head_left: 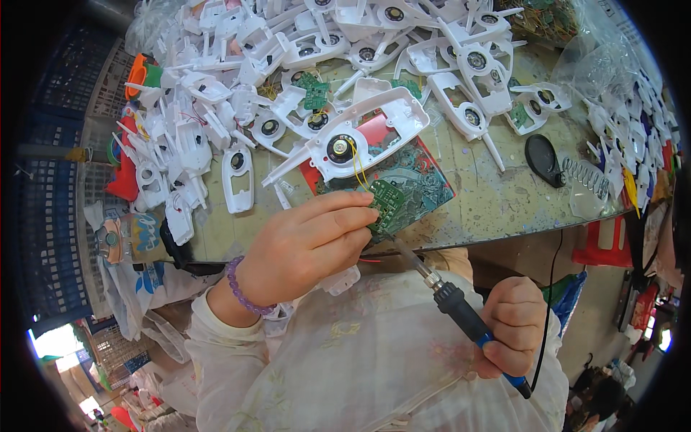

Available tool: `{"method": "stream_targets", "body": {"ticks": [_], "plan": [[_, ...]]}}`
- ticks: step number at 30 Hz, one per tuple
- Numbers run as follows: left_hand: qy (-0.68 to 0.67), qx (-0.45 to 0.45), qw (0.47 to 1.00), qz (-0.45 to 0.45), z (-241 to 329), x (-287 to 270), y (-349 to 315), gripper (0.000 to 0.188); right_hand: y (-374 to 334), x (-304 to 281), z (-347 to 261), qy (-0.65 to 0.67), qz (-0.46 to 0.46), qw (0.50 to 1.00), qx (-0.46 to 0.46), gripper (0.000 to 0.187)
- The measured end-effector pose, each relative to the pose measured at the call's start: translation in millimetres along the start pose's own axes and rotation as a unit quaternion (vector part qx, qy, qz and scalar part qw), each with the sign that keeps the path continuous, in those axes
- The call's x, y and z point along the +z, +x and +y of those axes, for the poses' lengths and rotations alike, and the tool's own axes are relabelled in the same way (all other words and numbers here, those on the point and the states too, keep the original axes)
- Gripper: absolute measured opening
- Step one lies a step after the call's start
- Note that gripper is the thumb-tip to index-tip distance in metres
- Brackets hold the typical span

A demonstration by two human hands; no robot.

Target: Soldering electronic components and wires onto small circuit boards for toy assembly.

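Note:
My left hand [306,248], with a purple bead bracelet on its wrist, pinches a small green circuit board [387,204] at the near side of the table. Thin yellow wires [358,164] run from the board up to a round speaker [340,148] set in a white plastic housing [374,133]. That housing lies on a red and dark green printed sheet [432,189]. A soldering iron [461,311] with a black and blue handle is gripped in my right hand [515,327]. Its tip is close to the board's lower edge; whether they touch I cannot tell.
White housings [237,54] with speakers are heaped across the back and left of the table [497,194]. At the right lie a black oval piece [543,160], a metal coil [584,176] and more white parts [633,137]. The iron's black cord [551,288] hangs past the table edge.

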State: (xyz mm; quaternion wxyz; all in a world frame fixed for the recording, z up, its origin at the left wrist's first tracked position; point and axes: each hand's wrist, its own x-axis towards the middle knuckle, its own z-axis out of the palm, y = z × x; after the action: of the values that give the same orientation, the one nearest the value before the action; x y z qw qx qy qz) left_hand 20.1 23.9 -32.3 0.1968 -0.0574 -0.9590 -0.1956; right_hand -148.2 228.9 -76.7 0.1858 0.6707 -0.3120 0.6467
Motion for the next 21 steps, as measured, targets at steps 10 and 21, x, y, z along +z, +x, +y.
{"method": "stream_targets", "body": {"ticks": [10,21], "plan": [[0.002,0.006,1.0,0.001,-1.8,-1.5,-2.4,0.021,-9.3,-13.5,7.1,-0.023,-0.011,0.999,0.043,0.032],[-0.01,-0.028,1.0,0.007,0.9,1.5,-8.1,0.025,1.4,37.3,34.8,-0.078,-0.182,0.954,0.224,0.042]]}}
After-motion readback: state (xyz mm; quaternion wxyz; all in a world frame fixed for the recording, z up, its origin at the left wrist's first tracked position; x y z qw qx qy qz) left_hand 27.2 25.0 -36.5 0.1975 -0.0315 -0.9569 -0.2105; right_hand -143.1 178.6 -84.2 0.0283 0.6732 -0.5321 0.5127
